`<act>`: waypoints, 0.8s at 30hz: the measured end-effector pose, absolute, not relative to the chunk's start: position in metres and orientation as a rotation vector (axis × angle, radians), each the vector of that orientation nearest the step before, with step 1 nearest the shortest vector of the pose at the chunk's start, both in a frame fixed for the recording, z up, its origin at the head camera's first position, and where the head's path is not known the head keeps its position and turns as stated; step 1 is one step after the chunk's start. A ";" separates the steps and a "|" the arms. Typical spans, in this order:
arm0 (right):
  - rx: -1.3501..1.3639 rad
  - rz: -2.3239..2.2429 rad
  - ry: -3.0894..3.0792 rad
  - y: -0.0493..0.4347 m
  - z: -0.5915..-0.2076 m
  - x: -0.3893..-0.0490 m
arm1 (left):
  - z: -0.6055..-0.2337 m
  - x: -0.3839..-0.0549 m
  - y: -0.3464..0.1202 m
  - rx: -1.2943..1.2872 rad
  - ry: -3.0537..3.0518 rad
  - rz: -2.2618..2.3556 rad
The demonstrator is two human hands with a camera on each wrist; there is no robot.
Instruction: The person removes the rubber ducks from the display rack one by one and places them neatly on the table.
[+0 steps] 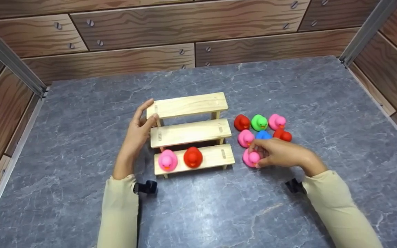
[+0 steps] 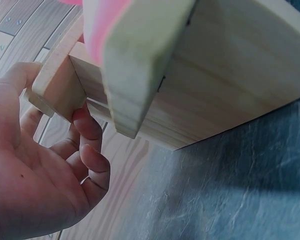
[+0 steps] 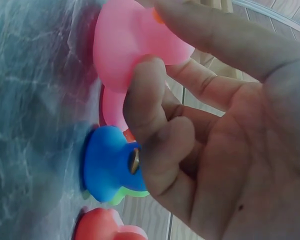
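A three-step wooden stand (image 1: 189,135) stands on the grey marbled table. My left hand (image 1: 138,132) grips the left end of its top step, thumb on one side and fingers curled around the edge, as the left wrist view shows. On the lowest step sit a pink rubber duck (image 1: 167,161) and, to its right, a red rubber duck (image 1: 193,158). Right of the stand, my right hand (image 1: 281,151) pinches another pink rubber duck (image 3: 115,45) between thumb and fingers, at the front of a group of ducks. Its fingers partly cover that duck in the head view.
Behind the right hand stand a blue duck (image 1: 263,135), a green duck (image 1: 259,122), two red ducks, one at the back left (image 1: 242,122), and two pink ducks, one at the back right (image 1: 276,121). Wood-patterned walls (image 1: 191,24) enclose the table's back and sides.
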State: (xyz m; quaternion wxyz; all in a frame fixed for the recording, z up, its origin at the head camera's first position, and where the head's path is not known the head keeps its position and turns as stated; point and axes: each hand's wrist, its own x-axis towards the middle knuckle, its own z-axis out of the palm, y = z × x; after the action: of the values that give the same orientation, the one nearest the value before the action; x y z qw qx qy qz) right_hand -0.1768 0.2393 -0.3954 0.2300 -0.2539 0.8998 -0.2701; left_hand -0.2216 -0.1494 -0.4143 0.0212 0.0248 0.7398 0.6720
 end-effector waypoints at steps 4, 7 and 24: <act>-0.682 -0.748 2.467 0.240 -0.396 -0.179 | -0.414 -0.223 -0.149 0.084 2.308 2.087; -0.675 -0.747 2.461 0.241 -0.397 -0.180 | -0.413 -0.222 -0.149 0.086 2.296 2.096; -0.638 -0.790 2.435 0.242 -0.394 -0.177 | -0.414 -0.221 -0.149 0.103 2.290 2.098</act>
State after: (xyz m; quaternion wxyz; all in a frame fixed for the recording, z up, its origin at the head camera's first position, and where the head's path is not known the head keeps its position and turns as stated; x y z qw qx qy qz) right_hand -0.1766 0.2415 -0.3939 0.2491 -0.2343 0.8939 -0.2899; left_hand -0.2210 -0.1490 -0.4142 0.0172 0.0331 0.7368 0.6750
